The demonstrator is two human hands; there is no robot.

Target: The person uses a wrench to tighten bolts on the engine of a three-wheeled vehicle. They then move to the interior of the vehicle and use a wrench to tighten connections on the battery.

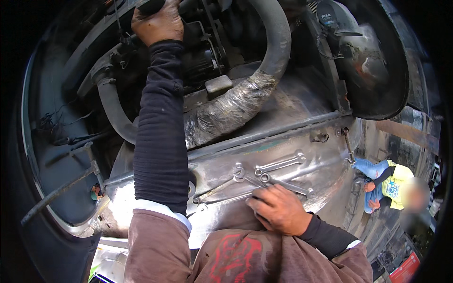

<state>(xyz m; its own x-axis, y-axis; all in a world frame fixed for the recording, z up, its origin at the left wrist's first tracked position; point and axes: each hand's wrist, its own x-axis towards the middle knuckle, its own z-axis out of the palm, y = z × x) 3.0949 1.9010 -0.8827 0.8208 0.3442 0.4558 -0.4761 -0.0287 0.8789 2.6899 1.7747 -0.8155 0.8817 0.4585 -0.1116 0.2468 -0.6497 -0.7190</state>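
My left hand (pixel 157 21) reaches far up into an engine bay and is closed around a dark part at the top edge of the view. My right hand (pixel 279 208) rests low on a shiny metal body panel (pixel 302 137), fingers curled over the ends of several spanners (pixel 278 165) that lie on the panel. I cannot tell whether the right hand grips one of them. A thick grey hose (pixel 271 52), partly wrapped in silver foil (pixel 226 111), curves through the bay beside my left arm.
A dark engine block (pixel 203 61) sits under the hose. A thinner grey hose (pixel 113 108) bends at the left. A round horn (pixel 330 16) hangs at the upper right. Another person in a yellow vest (pixel 396 184) crouches on the ground at the right.
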